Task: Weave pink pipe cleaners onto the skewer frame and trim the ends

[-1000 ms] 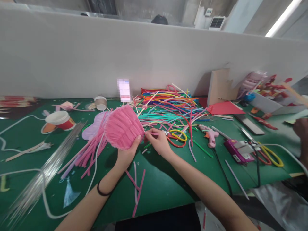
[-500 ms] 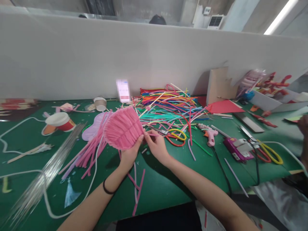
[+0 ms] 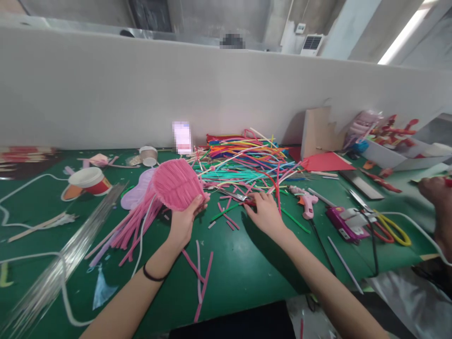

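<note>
My left hand [image 3: 185, 219] is closed on the lower right edge of a pink leaf-shaped piece made of fuzzy pipe cleaners [image 3: 178, 183], held above the table. To its right, my right hand [image 3: 266, 212] has its fingers closed over the handles of a pair of scissors [image 3: 238, 195]. The blades stick out to the left and the handles are mostly covered. Short cut pink pipe-cleaner pieces [image 3: 229, 217] lie between the hands, beside a green pipe cleaner. Loose pink pipe cleaners [image 3: 132, 230] lie in a bundle left of my left hand.
A heap of coloured pipe cleaners [image 3: 247, 155] lies at the back. On the right are a pink glue gun [image 3: 306, 202], a purple power strip [image 3: 346, 225], more scissors [image 3: 391, 226] and another person's hand [image 3: 434, 193]. A paper cup [image 3: 92, 181] and thin wires [image 3: 81, 235] lie left.
My right hand has left the pink piece and moved right onto the scissors' handles. My left hand has shifted slightly left with the piece, which has turned a little. Cut pieces now show beneath.
</note>
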Action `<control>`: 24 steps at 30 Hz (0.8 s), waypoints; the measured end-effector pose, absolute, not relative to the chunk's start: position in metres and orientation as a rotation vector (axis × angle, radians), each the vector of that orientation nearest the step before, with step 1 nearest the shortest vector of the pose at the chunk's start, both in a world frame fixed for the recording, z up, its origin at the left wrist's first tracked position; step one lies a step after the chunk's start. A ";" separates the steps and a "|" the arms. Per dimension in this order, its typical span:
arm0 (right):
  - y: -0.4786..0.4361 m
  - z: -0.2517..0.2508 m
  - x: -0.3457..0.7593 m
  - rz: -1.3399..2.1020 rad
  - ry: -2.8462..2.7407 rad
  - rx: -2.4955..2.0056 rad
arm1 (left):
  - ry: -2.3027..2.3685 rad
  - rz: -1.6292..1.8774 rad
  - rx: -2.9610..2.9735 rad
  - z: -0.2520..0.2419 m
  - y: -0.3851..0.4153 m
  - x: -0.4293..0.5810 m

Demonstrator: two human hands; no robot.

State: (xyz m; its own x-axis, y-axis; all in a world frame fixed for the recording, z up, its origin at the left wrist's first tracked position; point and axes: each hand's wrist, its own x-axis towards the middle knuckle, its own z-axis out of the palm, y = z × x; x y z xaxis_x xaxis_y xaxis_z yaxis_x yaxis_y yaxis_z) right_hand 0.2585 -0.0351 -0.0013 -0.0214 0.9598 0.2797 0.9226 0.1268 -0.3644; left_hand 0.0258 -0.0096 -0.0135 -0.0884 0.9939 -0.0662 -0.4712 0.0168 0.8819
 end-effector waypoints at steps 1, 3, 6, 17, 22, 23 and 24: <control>-0.036 -0.003 0.265 0.058 -1.995 -1.888 | 0.919 1.440 0.749 -0.014 -0.009 0.025; -0.037 -0.007 0.273 0.001 -2.074 -1.953 | 0.903 1.426 0.731 -0.014 -0.008 0.024; -0.035 -0.006 0.274 -0.054 -2.163 -2.008 | 0.894 1.404 0.712 -0.014 -0.006 0.022; -0.012 0.021 0.295 0.114 -2.483 -1.927 | 0.936 1.367 0.685 -0.020 0.000 0.015; -0.017 0.018 0.312 0.536 -2.143 -1.785 | 0.938 1.382 0.680 -0.019 -0.001 0.014; -0.020 0.017 0.314 0.691 -2.014 -1.708 | 0.938 1.386 0.676 -0.019 -0.002 0.014; -0.024 0.017 0.316 0.833 -1.878 -1.622 | 0.940 1.388 0.675 -0.019 -0.002 0.015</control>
State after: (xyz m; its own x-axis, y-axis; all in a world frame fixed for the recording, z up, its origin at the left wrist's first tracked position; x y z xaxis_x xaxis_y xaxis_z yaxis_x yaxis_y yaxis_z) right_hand 0.3157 -0.0243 0.0174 -0.1494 0.9887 -0.0093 0.6703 0.0944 -0.7361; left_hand 0.0149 -0.0020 -0.0187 -0.0620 0.9865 -0.1518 -0.5065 0.0999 0.8564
